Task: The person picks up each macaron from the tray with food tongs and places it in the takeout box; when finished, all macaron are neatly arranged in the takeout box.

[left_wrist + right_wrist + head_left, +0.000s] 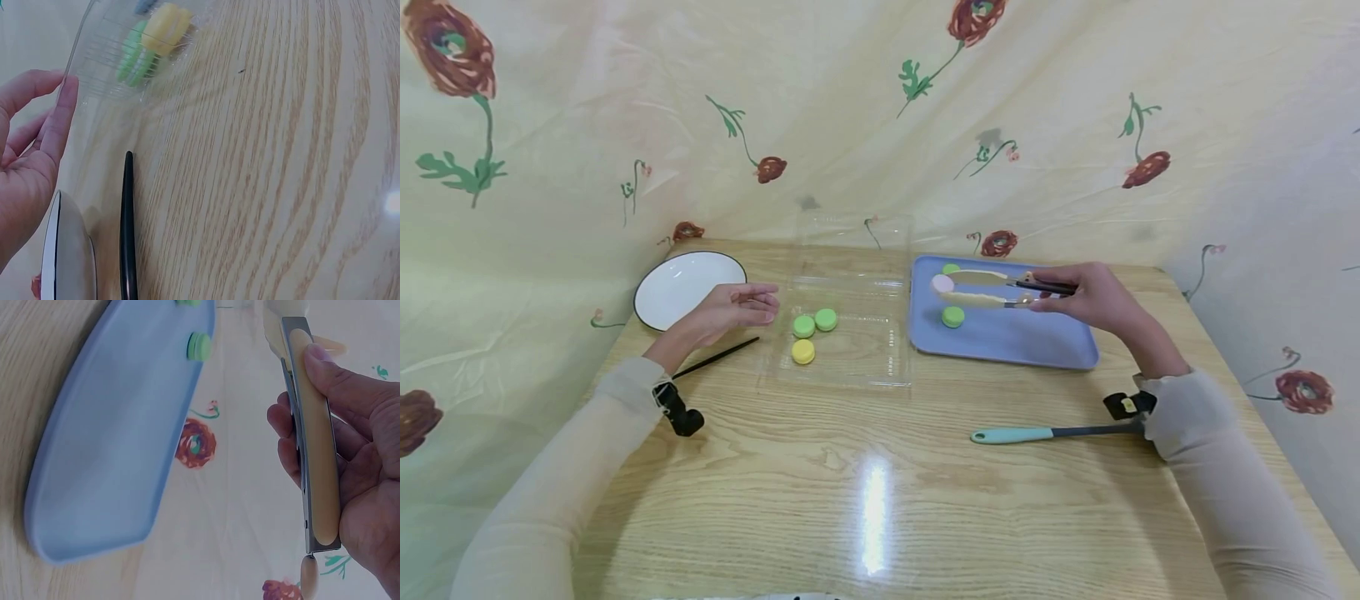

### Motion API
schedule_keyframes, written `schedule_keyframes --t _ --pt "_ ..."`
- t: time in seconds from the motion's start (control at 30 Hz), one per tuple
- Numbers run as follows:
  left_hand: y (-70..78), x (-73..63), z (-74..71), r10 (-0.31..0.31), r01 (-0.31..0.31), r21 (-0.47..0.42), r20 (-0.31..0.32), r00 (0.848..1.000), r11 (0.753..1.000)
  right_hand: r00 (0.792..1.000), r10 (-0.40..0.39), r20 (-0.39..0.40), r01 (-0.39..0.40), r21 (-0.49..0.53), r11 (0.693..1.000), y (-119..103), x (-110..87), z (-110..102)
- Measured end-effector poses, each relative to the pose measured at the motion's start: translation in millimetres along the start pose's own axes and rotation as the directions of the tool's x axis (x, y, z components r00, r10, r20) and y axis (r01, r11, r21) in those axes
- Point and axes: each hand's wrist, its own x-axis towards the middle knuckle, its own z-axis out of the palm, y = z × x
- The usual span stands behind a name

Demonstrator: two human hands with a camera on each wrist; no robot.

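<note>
My right hand grips a pair of tongs, its thumb on one pale handle and the fingers round the other side. Between the tong tips is a pale pink macaron, over the left part of the blue tray. Two green macarons lie on that tray. On the left, my left hand pinches the left edge of a clear plastic box, with thumb and finger meeting at the wall in the left wrist view. Inside the box are two green macarons and a yellow macaron.
A white dark-rimmed plate stands behind the left hand. Under the left wrist lies a thin black stick. A utensil with a turquoise handle lies in front of the tray. Flowered cloth hangs behind the wooden table.
</note>
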Motion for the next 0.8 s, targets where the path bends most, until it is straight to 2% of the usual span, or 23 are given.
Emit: schedule_keyframes --t 0.33,0.8 --pt "-2.4 -0.7 -0.8 0.023 -0.023 -0.010 -0.009 1.000 1.000 0.999 -0.037 0.016 0.036 0.033 0.999 -20 15.6 15" --pt "0.3 -2.2 0.4 0.012 -0.012 0.003 -0.013 1.000 1.000 0.988 -0.134 0.080 0.132 0.039 0.991 -51 34.0 41"
